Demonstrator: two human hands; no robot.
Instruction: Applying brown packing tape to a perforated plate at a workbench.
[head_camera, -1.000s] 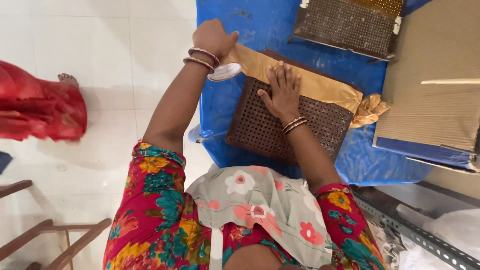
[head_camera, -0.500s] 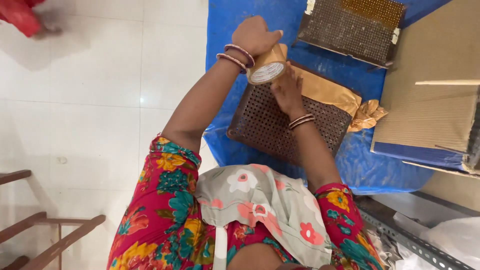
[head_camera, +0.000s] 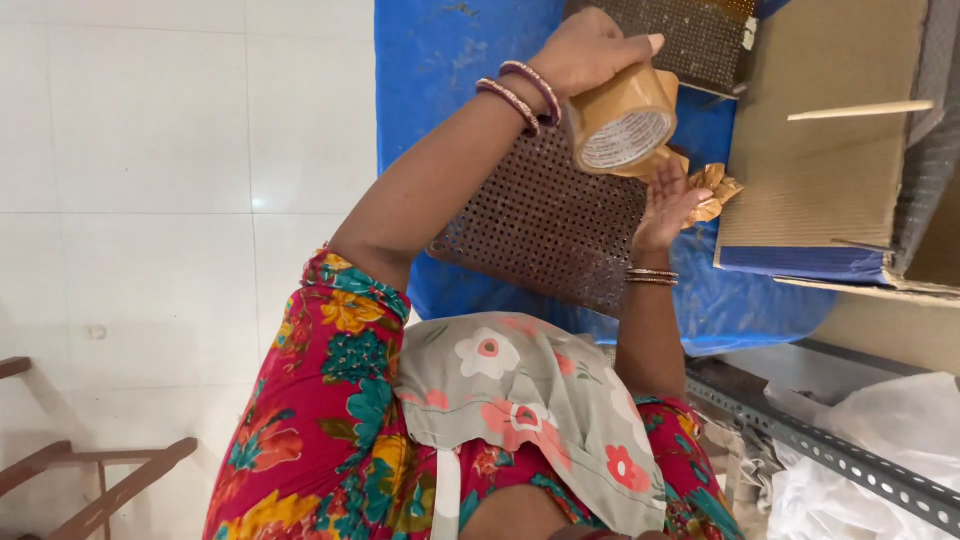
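— White floor tiles (head_camera: 150, 200) fill the whole left side, and a blue sheet (head_camera: 440, 60) covers the tabletop beyond them. See the big piece of corrugated cardboard (head_camera: 830, 170) on the right?

— I do. It lies on the blue sheet, with a thin wooden stick (head_camera: 860, 110) across it. Below it a grey slotted metal bar (head_camera: 850, 465) runs at a slant, and white plastic wrapping (head_camera: 900, 430) sits bunched in the corner.

— What about the dark perforated panel (head_camera: 550, 220)?

— It rests on the blue sheet right in front of the person, partly under the forearm. A second perforated panel (head_camera: 700, 40) lies further back, near the top edge.

— And the hands?

— Left hand (head_camera: 590, 50) is raised over the panel, fingers wrapped around a roll of brown packing tape (head_camera: 625, 125), bangles at the wrist. The roll is held up off the panel, its open core facing us.

— The right hand (head_camera: 665, 205)?

— Open, palm up and fingers spread, just under the roll at the panel's far edge. It looks to touch the tape strip coming off the roll, though I cannot tell for sure. Crumpled brown tape (head_camera: 715, 190) sits just beside its fingertips.

— Bottom left?

— A bit of a wooden chair frame (head_camera: 100, 465) on the tiles.
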